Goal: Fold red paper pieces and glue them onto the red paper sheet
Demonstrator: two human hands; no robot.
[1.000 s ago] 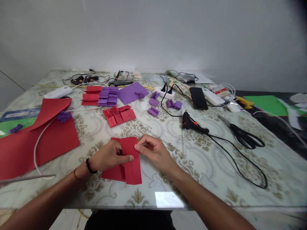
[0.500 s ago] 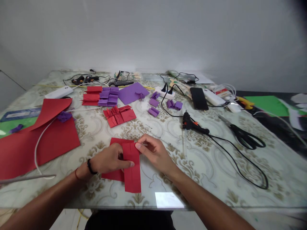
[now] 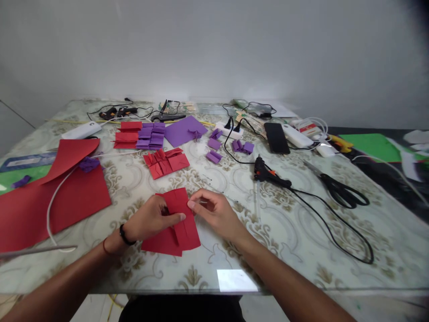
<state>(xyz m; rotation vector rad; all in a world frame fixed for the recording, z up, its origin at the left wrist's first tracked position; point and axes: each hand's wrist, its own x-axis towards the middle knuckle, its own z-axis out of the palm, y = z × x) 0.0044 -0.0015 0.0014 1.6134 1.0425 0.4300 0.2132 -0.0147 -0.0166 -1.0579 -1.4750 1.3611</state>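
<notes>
Head cam: both hands, left (image 3: pixel 149 220) and right (image 3: pixel 214 211), pinch a half-folded red sheet (image 3: pixel 177 221), with finished red folds (image 3: pixel 166 162) and purple ones (image 3: pixel 151 135) stacked far left, bigger red paper (image 3: pixel 50 201) uncut.

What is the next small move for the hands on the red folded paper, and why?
Probably press the fold flat: both the left hand and the right hand pinch the red folded paper at its upper edge, and its lower part lies loose and skewed on the table.
</notes>
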